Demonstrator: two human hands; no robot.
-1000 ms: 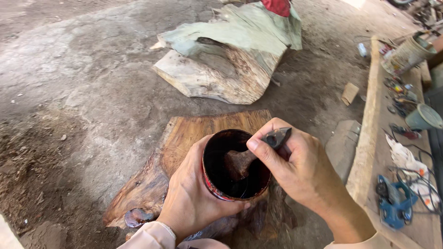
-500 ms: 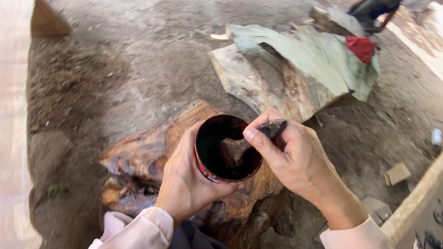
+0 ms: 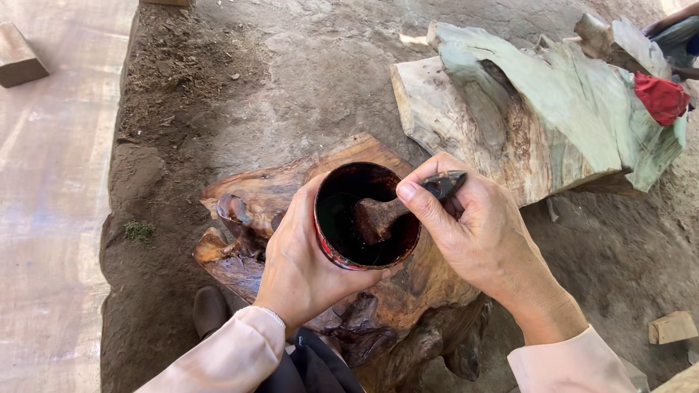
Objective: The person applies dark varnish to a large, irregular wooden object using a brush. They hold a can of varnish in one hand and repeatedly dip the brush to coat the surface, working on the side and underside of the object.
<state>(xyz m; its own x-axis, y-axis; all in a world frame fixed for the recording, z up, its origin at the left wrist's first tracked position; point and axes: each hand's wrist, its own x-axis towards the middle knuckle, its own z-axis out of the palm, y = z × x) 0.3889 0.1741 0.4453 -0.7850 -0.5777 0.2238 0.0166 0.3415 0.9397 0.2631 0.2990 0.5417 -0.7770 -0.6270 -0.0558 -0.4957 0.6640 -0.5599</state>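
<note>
We saw the left hand (image 3: pixel 302 262) wrapped around a round tin (image 3: pixel 366 216), dark inside with a red rim, grip closed on its side wall at about 8 o'clock of the opening. The right hand (image 3: pixel 477 233) came in from 4 o'clock, its grip pinched tight on the dark handle of a brush (image 3: pixel 408 204); thumb on top, handle tip poking out past the fingers toward 1 o'clock. The brush head sat inside the tin, near the middle of the opening, coated dark brown. So the tin lay between both hands, touching the left palm, and the brush reached from the right grip down into it.

Under the tin we noted a glossy stained wood slab (image 3: pixel 291 189) on the dirt floor (image 3: pixel 277 80). At 1 o'clock lay a pale raw slab (image 3: pixel 553 116) with a red cloth (image 3: pixel 659 96) on its far end. A small wood block (image 3: pixel 671 327) sat at 4 o'clock.
</note>
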